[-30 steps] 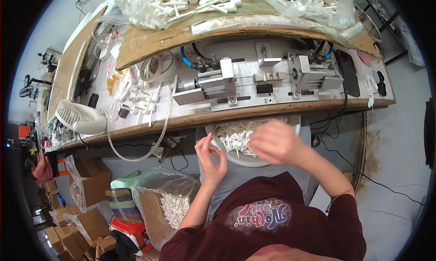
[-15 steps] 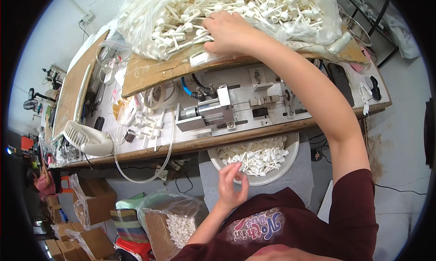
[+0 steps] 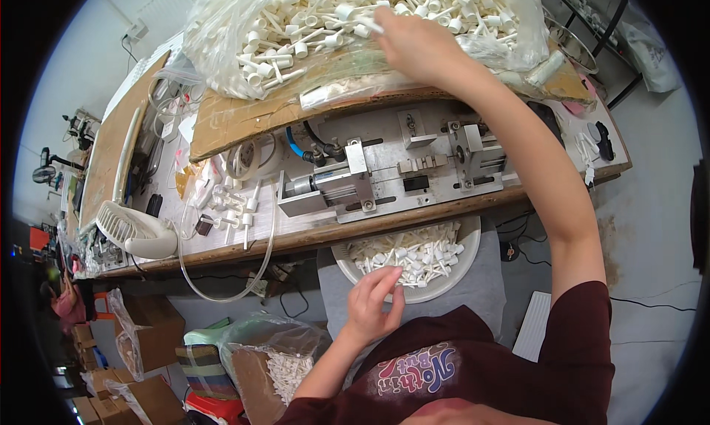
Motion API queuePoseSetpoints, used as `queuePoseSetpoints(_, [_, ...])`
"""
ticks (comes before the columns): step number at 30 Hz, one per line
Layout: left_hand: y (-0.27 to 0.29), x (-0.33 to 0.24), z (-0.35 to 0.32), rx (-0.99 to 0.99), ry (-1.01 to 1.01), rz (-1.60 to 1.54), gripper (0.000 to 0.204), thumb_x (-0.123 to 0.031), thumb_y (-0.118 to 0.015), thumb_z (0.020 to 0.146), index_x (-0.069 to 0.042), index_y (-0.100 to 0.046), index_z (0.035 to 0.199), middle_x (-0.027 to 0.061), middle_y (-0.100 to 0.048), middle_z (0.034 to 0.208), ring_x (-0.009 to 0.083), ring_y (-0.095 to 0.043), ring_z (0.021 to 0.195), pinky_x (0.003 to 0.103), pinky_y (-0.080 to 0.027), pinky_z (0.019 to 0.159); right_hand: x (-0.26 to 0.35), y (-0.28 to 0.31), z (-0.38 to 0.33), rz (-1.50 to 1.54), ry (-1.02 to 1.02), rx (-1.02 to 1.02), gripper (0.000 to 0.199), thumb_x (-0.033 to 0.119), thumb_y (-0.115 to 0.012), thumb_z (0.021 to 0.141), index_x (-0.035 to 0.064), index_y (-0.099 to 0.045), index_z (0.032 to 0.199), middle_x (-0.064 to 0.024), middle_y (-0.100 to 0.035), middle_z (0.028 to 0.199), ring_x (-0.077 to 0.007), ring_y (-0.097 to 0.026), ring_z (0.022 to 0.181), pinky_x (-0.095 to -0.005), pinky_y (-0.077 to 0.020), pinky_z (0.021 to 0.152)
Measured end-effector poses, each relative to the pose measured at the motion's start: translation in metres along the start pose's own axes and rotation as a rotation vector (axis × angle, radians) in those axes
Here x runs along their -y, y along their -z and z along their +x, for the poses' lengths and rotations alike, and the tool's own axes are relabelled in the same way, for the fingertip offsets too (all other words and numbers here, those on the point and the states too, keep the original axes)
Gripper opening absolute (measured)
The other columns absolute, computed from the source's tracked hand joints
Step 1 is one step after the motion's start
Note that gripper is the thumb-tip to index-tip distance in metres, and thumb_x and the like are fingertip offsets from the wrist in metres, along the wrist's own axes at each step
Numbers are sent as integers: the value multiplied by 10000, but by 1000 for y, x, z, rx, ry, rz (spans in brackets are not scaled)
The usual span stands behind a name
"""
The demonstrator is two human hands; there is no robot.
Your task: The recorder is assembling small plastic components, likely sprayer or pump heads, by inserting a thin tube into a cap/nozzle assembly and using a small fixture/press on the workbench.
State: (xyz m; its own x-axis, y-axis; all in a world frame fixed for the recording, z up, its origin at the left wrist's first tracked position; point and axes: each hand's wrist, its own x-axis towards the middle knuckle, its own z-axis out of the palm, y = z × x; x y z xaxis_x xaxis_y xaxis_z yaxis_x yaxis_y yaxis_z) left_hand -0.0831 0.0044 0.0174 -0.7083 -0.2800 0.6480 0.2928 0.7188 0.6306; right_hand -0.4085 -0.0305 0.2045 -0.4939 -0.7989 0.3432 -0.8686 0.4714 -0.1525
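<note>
A big heap of white plastic pieces (image 3: 296, 26), each a short cup on a thin stem, lies on clear plastic sheeting on a cardboard sheet (image 3: 222, 122). Over the heap's near side, my right hand (image 3: 421, 48) has closed fingertips at the stem of one such white piece (image 3: 364, 20); the thumb is mostly hidden. My left hand (image 3: 373, 307) hovers by the near rim of a white basin (image 3: 470, 259) holding more of these pieces. Its fingers are bent with the thumb apart, and nothing shows between them. A metal clamping fixture (image 3: 414, 166) sits on the bench between them.
The wooden bench edge (image 3: 310, 236) runs between basin and fixture. A small white fan (image 3: 137, 229), a looped clear hose (image 3: 270, 266) and loose white pieces (image 3: 237, 214) lie left. Cardboard boxes (image 3: 151, 329) and a bag of white parts (image 3: 288, 373) stand on the floor.
My right hand has moved right and slightly up from the heap's near edge, with a white piece at its fingertips. My left hand has shifted only slightly, its fingers straighter.
</note>
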Motion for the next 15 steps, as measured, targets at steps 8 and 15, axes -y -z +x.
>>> queuePoseSetpoints(8, [34,-9,108,-141,258,-210,583,58,-592,898,27,-425,1456,143,-562,1269,147,-634,871,260,-541,779,3,21,-93,505,226,307,199,234,-546,1014,49,-487,1051,-140,-543,718,-324,-569,670,-429,-439,622])
queuePoseSetpoints(15, [41,-9,137,180,568,-751,311,38,-646,929,56,-639,1239,143,-653,1157,172,-687,922,265,-588,768,0,8,-184,631,287,517,212,148,-570,963,30,-506,1126,-185,-623,839,-397,-624,784,-481,-463,680])
